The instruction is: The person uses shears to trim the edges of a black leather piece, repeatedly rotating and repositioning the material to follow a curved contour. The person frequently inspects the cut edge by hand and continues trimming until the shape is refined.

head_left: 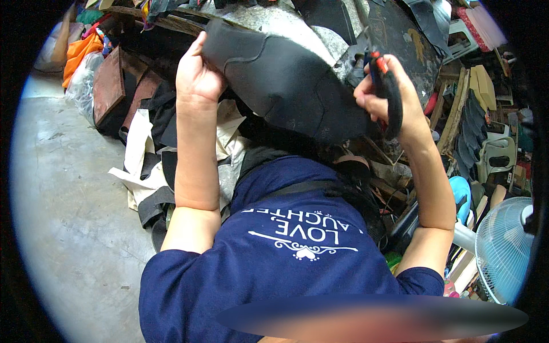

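Holding a black moulded leather piece point(286, 86) up at chest height, the left hand point(197, 77) clamps its near edge to keep it taut. The right hand point(389, 97) is clenched on red-handled scissors point(384, 86) at the piece's far edge. Below lie pale fabric offcuts point(140, 154) on the concrete floor point(68, 200).

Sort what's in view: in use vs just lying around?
In use: black leather piece, gripped by left hand; red-handled scissors in right hand.

Lying about: white fan, orange bag, brown boards, cream fabric scraps.
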A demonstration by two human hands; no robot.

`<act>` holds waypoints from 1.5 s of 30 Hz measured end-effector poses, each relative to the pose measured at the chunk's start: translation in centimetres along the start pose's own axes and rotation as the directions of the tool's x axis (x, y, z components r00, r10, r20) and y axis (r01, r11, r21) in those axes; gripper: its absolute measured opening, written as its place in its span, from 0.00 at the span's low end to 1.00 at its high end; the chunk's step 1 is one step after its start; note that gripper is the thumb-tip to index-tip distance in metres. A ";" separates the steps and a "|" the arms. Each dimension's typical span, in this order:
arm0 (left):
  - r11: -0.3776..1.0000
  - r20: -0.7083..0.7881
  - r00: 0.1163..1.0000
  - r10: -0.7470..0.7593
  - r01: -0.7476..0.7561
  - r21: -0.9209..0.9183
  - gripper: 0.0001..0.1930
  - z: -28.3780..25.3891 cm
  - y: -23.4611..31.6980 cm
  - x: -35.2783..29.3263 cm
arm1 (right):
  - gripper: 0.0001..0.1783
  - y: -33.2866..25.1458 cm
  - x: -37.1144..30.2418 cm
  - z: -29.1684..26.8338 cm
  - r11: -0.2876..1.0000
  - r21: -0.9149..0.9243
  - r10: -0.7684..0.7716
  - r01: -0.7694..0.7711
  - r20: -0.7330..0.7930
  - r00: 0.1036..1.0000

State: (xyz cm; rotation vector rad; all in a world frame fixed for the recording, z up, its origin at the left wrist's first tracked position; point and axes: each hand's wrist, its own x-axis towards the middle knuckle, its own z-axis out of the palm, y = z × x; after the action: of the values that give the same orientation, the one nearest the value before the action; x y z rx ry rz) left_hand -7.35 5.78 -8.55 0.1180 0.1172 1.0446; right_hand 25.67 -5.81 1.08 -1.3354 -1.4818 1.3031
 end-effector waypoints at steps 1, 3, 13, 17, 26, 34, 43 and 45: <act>0.997 0.033 0.997 0.064 -0.065 0.030 0.21 0.1 -1.1 -0.5 | 0.27 -0.2 0.2 0.0 1.000 -0.010 -0.026 0.025 -0.051 0.998; 0.996 0.206 0.976 0.069 -0.055 -0.073 0.26 1.0 -3.5 -0.3 | 0.28 -0.5 1.1 0.0 0.992 0.042 -0.116 0.121 -0.105 0.988; 0.508 0.018 0.979 0.203 -0.121 0.853 0.21 6.0 -15.5 -4.7 | 0.25 -0.4 4.3 2.5 0.979 -0.010 -0.206 0.206 -0.110 0.972; 0.413 0.123 0.933 0.338 -0.265 0.871 0.17 7.2 -14.3 -3.8 | 0.26 -0.7 3.6 2.2 0.958 -0.119 -0.273 0.262 -0.087 0.958; 0.599 0.164 0.864 0.476 -0.455 0.659 0.11 8.0 -10.9 -2.8 | 0.51 -1.0 -3.0 -1.5 0.975 0.017 0.212 -0.224 0.251 0.944; 0.681 0.138 0.893 0.429 -0.420 0.600 0.12 8.7 -11.2 -3.3 | 0.42 -2.1 -4.4 -0.6 0.991 -0.046 0.136 -0.129 0.235 0.962; 0.673 0.153 0.885 0.440 -0.438 0.597 0.12 9.2 -11.6 -3.7 | 0.29 -2.2 -4.5 -0.9 0.986 -0.106 0.147 -0.126 0.219 0.965; 0.680 0.156 0.885 0.438 -0.440 0.586 0.12 9.2 -11.7 -3.7 | 0.30 -2.2 -4.5 -0.9 0.982 -0.120 0.169 -0.147 0.202 0.965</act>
State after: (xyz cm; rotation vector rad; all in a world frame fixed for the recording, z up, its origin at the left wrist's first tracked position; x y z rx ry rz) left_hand 2.19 -3.60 -1.15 0.7757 0.4443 1.4643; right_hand 26.84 -9.88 3.82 -1.4431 -1.6325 1.5280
